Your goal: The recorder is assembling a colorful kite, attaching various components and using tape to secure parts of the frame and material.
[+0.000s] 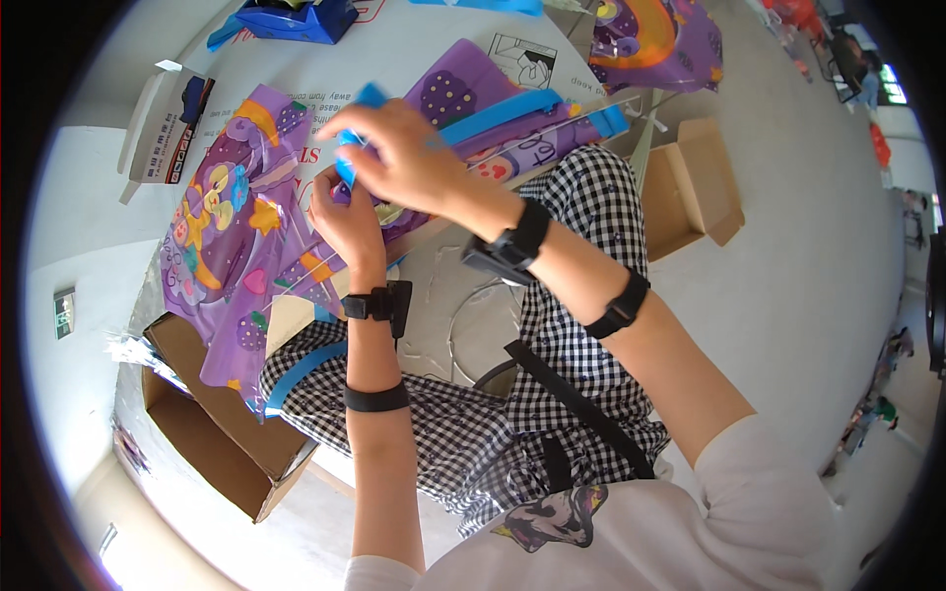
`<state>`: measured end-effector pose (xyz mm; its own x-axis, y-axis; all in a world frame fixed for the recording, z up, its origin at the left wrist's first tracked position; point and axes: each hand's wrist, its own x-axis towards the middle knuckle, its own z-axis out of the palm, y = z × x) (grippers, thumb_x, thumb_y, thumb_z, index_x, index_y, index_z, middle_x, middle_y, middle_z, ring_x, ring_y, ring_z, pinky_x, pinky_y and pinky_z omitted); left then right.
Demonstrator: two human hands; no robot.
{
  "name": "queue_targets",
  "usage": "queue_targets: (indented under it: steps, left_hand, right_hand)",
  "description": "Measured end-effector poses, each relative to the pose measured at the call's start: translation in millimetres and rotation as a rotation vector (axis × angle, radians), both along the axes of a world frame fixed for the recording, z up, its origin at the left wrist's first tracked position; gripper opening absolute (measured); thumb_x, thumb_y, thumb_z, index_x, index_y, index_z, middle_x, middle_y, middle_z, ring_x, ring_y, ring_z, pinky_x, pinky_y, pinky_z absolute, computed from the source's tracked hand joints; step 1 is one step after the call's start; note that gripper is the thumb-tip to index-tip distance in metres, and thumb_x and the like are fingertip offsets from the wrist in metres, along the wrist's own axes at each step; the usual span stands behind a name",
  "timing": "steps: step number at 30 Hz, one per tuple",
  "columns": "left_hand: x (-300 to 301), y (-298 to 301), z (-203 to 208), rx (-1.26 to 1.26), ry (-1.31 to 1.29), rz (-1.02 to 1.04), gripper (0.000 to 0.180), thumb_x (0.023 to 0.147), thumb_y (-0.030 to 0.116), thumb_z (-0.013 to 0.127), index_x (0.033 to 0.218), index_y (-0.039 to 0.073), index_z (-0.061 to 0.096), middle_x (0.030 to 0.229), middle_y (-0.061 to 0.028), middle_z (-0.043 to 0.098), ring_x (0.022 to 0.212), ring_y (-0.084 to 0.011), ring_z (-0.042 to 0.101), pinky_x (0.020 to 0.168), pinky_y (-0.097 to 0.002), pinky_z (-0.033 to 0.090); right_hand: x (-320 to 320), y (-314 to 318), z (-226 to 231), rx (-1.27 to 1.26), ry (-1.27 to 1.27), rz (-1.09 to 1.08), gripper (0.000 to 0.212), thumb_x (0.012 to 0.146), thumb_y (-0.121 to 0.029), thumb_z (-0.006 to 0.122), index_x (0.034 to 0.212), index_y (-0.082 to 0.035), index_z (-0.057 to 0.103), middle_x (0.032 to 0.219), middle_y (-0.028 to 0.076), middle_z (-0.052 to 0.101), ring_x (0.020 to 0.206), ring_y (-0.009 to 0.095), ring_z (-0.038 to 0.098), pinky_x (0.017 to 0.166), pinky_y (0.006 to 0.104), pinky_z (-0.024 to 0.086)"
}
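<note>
My left hand (347, 227) is raised over the tabletop, its fingers pinched at the lower end of a short blue strip (346, 165). Just above it, my right hand (409, 156) is slightly blurred, its thumb and bent fingers on the same strip. Part of the strip sticks up behind the right hand's knuckles. To the left of both hands hangs a crumpled purple printed plastic sheet (210, 212) with stars and a rainbow. Behind the right hand lies another purple sheet (455, 94), crossed by a blue band (503, 115). What lies under my palms is hidden.
A blue box (296, 18) stands at the far edge, and a tape dispenser carton (163, 128) at the far left. Open cardboard boxes are at the lower left (212, 433) and right (690, 187). Another purple sheet (655, 44) lies at the far right. People are distant at right.
</note>
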<state>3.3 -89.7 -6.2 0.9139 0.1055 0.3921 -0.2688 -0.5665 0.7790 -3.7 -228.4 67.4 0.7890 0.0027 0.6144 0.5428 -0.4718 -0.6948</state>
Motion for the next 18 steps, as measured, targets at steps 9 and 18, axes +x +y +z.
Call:
queue_targets:
  steps: [9,18]
  left_hand:
    - [-6,-1,5,0.442,-0.127,0.020,0.020,0.076,0.009,0.070,0.096,0.011,0.069,0.091,-0.0019,0.068,0.094,-0.0251,0.060,0.096,-0.0403,0.039]
    - [-8,5,6,0.565,-0.144,0.041,0.026,0.078,0.011,0.071,0.103,0.014,0.069,0.098,-0.0018,0.065,0.103,-0.0248,0.058,0.100,-0.0422,0.037]
  right_hand:
    - [-29,-113,-38,-0.133,0.271,-0.187,0.030,0.093,-0.013,0.063,0.122,-0.008,0.063,0.122,0.007,0.067,0.115,0.024,0.060,0.097,0.0349,0.046]
    - [-55,-139,-53,-0.024,0.402,-0.259,0.031,0.087,-0.010,0.067,0.117,-0.006,0.063,0.115,0.011,0.065,0.104,0.027,0.061,0.094,0.0392,0.048]
